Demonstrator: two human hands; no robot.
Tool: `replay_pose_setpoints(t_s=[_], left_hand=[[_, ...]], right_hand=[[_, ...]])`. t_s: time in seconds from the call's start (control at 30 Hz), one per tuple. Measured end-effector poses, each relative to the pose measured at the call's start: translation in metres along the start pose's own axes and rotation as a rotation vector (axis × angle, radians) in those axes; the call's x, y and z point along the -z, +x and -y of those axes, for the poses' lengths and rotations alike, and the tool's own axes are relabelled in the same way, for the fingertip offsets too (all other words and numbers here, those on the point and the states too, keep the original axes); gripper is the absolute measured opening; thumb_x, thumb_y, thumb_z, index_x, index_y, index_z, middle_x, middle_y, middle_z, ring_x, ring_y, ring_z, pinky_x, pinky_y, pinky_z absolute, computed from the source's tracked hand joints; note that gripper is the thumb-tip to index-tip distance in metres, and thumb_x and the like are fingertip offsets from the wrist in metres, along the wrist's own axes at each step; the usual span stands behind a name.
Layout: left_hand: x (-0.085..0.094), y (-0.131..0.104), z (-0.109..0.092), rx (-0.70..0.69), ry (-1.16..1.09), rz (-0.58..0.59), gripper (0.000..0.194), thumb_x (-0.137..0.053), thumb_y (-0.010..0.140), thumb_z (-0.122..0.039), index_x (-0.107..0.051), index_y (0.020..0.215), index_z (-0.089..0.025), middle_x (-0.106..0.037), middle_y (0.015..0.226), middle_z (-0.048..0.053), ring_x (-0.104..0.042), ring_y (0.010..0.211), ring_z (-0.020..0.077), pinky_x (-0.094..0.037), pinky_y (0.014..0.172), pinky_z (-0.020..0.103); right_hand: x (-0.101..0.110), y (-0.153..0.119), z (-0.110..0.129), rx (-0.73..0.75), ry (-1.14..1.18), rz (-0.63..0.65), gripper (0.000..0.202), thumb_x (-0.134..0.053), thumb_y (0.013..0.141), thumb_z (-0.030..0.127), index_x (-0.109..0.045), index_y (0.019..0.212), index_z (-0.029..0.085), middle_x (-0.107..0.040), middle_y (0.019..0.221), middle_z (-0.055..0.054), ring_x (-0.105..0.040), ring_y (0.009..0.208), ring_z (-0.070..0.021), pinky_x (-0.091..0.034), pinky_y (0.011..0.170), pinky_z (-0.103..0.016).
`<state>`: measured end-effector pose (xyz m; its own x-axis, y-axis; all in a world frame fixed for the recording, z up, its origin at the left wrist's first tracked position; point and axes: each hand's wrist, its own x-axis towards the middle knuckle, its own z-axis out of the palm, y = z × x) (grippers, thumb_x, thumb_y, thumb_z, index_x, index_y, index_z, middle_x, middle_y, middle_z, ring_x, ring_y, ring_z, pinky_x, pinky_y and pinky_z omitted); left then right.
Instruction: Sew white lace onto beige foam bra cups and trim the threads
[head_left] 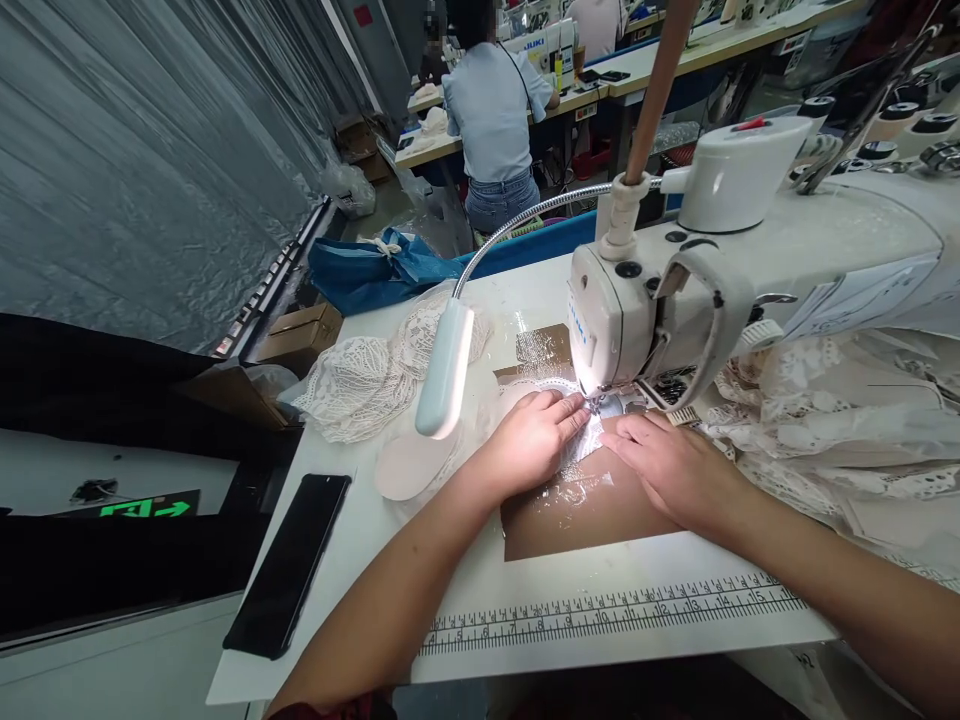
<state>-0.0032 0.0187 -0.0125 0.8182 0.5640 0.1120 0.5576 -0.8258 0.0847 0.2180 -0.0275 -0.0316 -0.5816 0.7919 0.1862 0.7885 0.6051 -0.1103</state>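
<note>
A white sewing machine stands over the table, its lit needle area above a piece of white lace fabric. My left hand lies on this fabric just left of the needle, fingers stretched out and pressing down. On the other side, my right hand has its fingers bent and closed at the right edge of the lace, close to the presser foot. The fingertips partly cover the cloth there. Beneath both hands is a brown, shiny taped sheet on the tabletop.
A lamp head on a bendy neck hangs left of the machine. Lace pieces, a beige round pad and a black phone lie leftward. Lace garments are heaped at right. A printed ruler runs along the front; a co-worker sits ahead.
</note>
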Motion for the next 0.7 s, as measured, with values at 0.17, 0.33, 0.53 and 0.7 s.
replay_pose_setpoints(t_s=[0.17, 0.33, 0.53, 0.7], left_hand=[[-0.003, -0.005, -0.006, -0.053, -0.067, -0.032, 0.035, -0.042, 0.098, -0.020, -0.063, 0.125, -0.016, -0.062, 0.134, 0.010, -0.058, 0.104, 0.0232, -0.049, 0.090, 0.040], [-0.003, -0.004, 0.001, -0.044, -0.069, -0.019, 0.036, -0.044, 0.096, -0.017, -0.063, 0.127, -0.016, -0.061, 0.136, 0.008, -0.057, 0.103, 0.0238, -0.048, 0.090, 0.040], [-0.001, -0.001, 0.013, -0.010, -0.021, -0.005, 0.040, -0.049, 0.093, -0.015, -0.061, 0.130, -0.020, -0.058, 0.140, 0.006, -0.055, 0.101, 0.0231, -0.045, 0.090, 0.040], [-0.002, 0.002, 0.015, 0.036, -0.039, -0.029, 0.039, -0.047, 0.093, -0.016, -0.062, 0.129, -0.022, -0.061, 0.136, 0.007, -0.054, 0.105, 0.0246, -0.043, 0.092, 0.042]], right_hand=[[-0.003, -0.002, -0.001, 0.016, -0.037, -0.052, 0.042, -0.046, 0.077, 0.001, -0.065, 0.110, 0.018, -0.064, 0.096, -0.007, -0.057, 0.085, -0.0208, -0.038, 0.064, -0.030], [-0.003, 0.002, -0.003, -0.009, -0.049, -0.073, 0.048, -0.044, 0.077, 0.001, -0.064, 0.117, 0.021, -0.065, 0.094, -0.005, -0.057, 0.075, -0.0173, -0.034, 0.055, -0.028], [-0.011, 0.005, -0.006, -0.088, -0.078, -0.081, 0.057, -0.042, 0.080, 0.005, -0.060, 0.131, 0.026, -0.066, 0.089, -0.006, -0.055, 0.064, -0.0153, -0.031, 0.049, -0.026], [-0.014, 0.003, -0.008, -0.074, 0.030, -0.114, 0.051, -0.040, 0.083, 0.006, -0.064, 0.124, 0.024, -0.067, 0.101, -0.008, -0.059, 0.078, -0.0174, -0.044, 0.064, -0.027]])
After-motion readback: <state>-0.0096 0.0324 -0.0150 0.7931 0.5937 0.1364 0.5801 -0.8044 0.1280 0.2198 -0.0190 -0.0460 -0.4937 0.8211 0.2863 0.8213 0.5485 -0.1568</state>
